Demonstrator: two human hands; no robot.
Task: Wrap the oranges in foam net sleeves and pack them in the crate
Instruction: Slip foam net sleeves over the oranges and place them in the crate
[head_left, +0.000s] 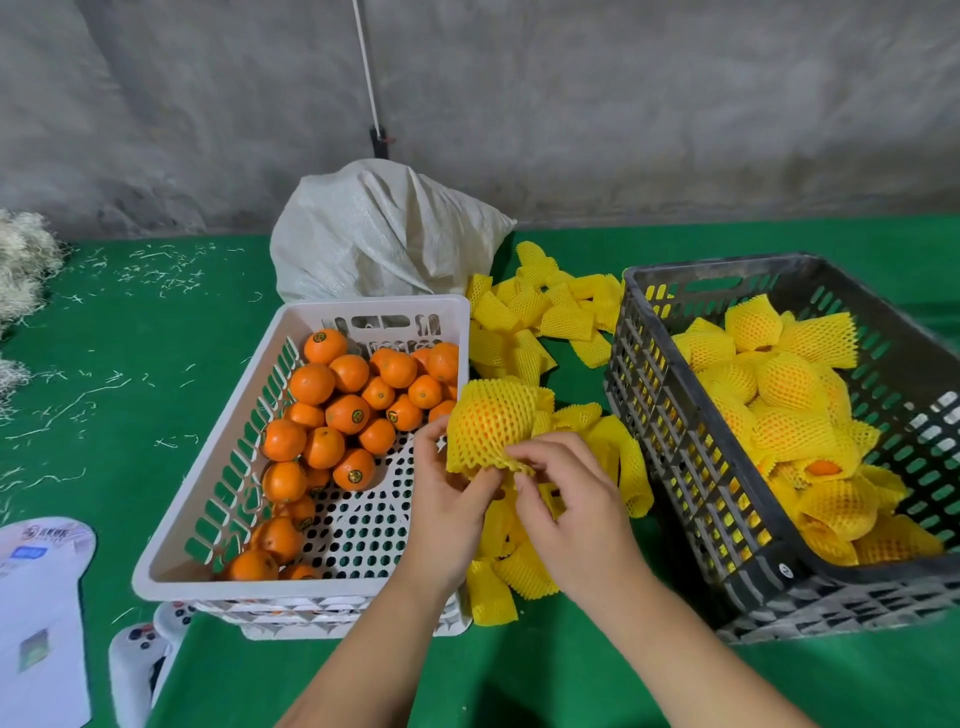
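Observation:
An orange inside a yellow foam net sleeve (491, 418) is held between the two baskets, just above the table. My left hand (449, 499) grips the sleeve's lower left edge. My right hand (566, 499) pinches its lower right edge from below. The white basket (218, 452) on the left holds several bare oranges (347, 413). The dark grey crate (670, 410) on the right holds several oranges wrapped in yellow sleeves (789, 384).
Loose empty yellow sleeves (540, 312) lie in a pile between basket and crate, some under my hands. A white woven sack (379, 234) stands behind the basket. Papers (36, 613) and a white controller (137, 670) lie at the lower left. Straw scraps litter the green cloth.

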